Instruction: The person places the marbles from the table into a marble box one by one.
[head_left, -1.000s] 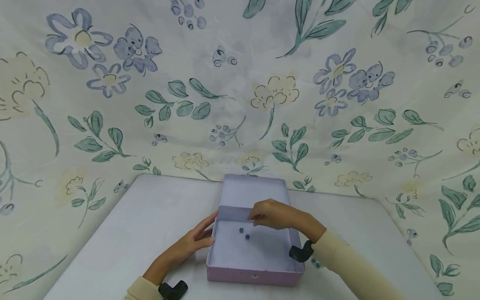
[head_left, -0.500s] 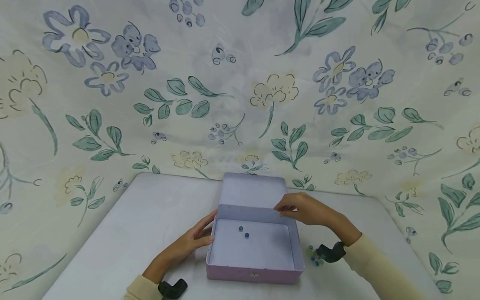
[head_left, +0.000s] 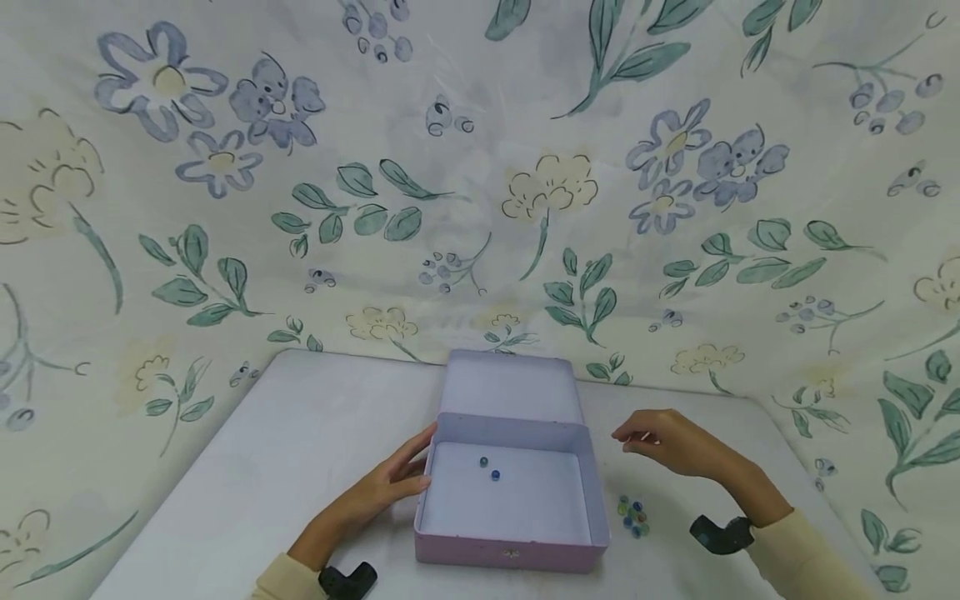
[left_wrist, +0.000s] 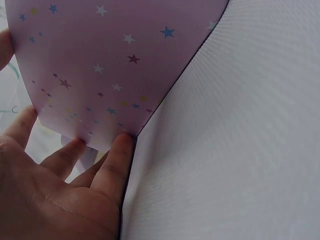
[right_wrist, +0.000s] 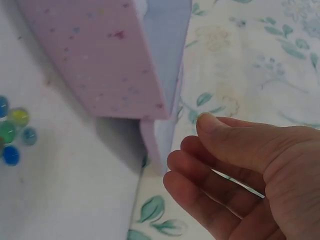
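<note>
Left fingers (left_wrist: 115, 167) splayed against box (head_left: 461, 549) seemingly longer crosswise, lid (head_left: 510, 386) away; right fingers (right_wrist: 196, 200) apart

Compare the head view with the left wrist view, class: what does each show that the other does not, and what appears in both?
Only the head view shows the right hand, two marbles inside the box, the clasp on its front, and the loose marbles on the table.

Only the left wrist view shows the coloured stars printed on the box's outer side.

Both show the left hand touching the box, and part of the white table.
</note>
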